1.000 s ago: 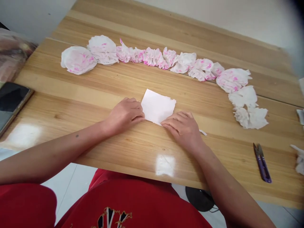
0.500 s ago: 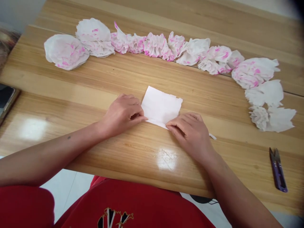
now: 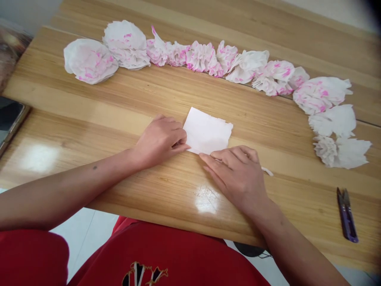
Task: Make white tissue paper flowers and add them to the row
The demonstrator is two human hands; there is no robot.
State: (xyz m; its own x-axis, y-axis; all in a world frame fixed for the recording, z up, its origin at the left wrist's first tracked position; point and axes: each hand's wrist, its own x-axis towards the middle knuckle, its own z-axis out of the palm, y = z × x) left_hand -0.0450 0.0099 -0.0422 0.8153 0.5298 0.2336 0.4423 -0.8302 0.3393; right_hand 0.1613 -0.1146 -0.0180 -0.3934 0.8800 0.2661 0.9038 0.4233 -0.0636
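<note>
Your left hand (image 3: 163, 139) is curled narrow, thumb and finger at the near left corner of the white paper (image 3: 206, 130), which lies on the desk (image 3: 125, 103) between your hands. Your right hand (image 3: 239, 171) has its fingers over the paper's near edge; whether they grip it, I cannot tell. Just right of that hand sits a white strip (image 3: 267, 171), farther right purple snips (image 3: 348, 220). Crinkled paper flowers (image 3: 200, 56) arc beyond both hands.

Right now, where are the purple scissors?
In the head view, the purple scissors lie on the right of the table, below the right end of the crumpled paper row and to the right of the right hand.
</note>
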